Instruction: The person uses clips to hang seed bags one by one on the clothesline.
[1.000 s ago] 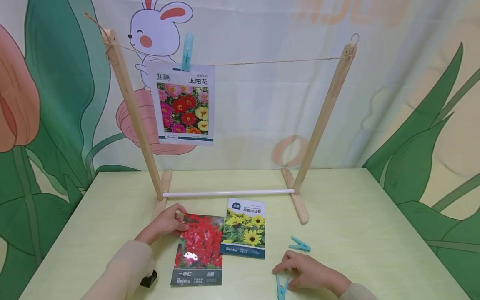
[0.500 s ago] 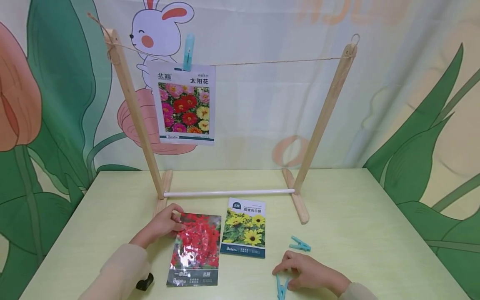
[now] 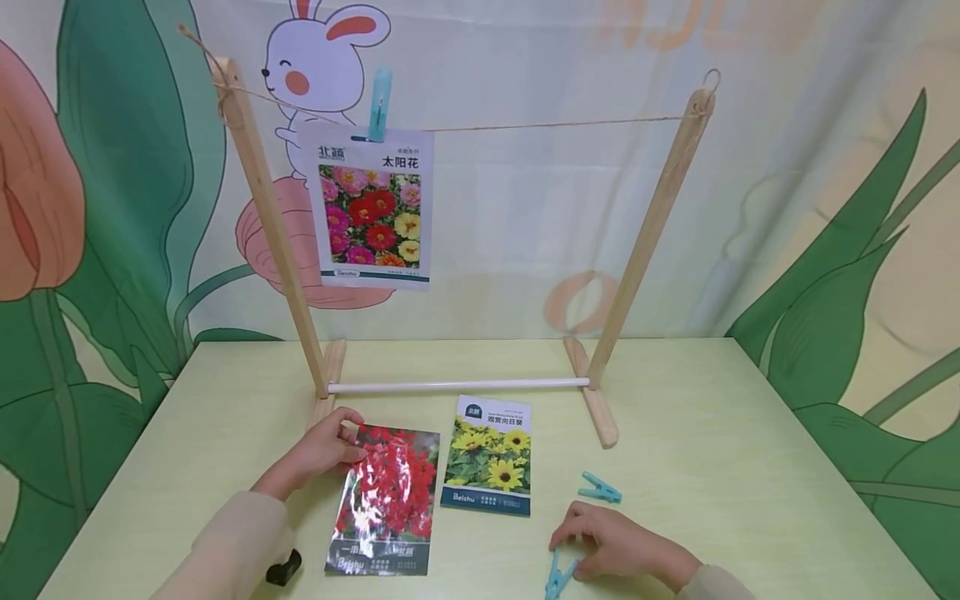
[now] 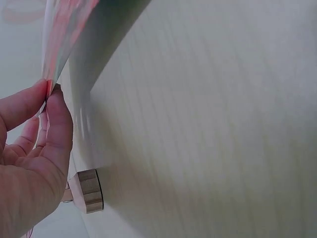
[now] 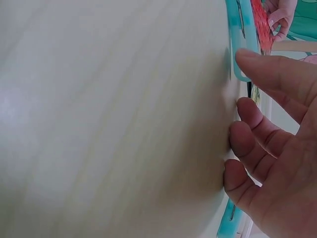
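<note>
In the head view my left hand (image 3: 327, 444) pinches the upper left edge of a seed packet with red flowers (image 3: 390, 487). The left wrist view shows its thumb and finger closed on that packet (image 4: 67, 37), which is tilted up off the tabletop. At the front right, my right hand (image 3: 611, 543) has thumb and finger on the handle ends of a blue clothespin (image 3: 558, 577). The right wrist view shows the thumb against this clothespin (image 5: 241, 39), with the other fingers bent near the tabletop. A sunflower seed packet (image 3: 489, 454) lies between the hands.
Behind stands a wooden rack (image 3: 648, 233) with a string (image 3: 555, 125) across it. A blue clothespin (image 3: 380, 104) holds a seed packet (image 3: 375, 208) on the string. Another clothespin (image 3: 602, 488) lies beyond my right hand. A white rod (image 3: 457, 386) joins the rack's feet.
My left hand has drawn the red-flower packet leftward, away from the sunflower packet, and its glare has shifted. The clothespin at my right hand has turned slightly, its lower end swinging left.
</note>
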{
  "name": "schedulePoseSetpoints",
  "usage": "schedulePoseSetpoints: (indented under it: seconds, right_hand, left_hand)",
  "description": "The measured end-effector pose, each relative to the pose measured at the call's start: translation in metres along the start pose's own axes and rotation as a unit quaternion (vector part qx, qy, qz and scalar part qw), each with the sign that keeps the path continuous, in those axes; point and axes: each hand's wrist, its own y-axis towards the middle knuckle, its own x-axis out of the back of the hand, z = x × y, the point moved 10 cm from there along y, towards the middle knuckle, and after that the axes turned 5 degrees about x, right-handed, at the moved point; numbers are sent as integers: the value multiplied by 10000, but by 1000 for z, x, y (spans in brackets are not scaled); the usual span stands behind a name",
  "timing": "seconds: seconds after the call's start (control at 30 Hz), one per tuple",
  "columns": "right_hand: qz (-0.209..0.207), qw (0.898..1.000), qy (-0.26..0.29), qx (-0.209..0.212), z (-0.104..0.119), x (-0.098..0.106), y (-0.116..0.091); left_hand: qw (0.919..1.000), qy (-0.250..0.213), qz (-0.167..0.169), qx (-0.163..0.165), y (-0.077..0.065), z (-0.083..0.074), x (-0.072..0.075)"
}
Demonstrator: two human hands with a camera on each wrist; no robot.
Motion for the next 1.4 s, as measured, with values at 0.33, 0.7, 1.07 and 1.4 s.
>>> schedulePoseSetpoints:
  seconds: [0.33, 0.7, 1.07, 1.4]
  right_hand:
    - [-96, 9992, 290, 273, -2, 3, 0]
    - [-207, 9973, 680, 159, -1, 8, 0]
    - [-421, 9958, 758, 310, 6, 17, 1]
    - [-503, 9925, 992, 497, 14, 24, 2]
  left_hand:
    - [10000, -71, -11, 10, 2, 1, 0]
    - [9997, -198, 96, -120, -2, -4, -2]
    - [9996, -277, 94, -16, 0, -2, -1]
    - [9995, -278, 162, -23, -1, -1, -1]
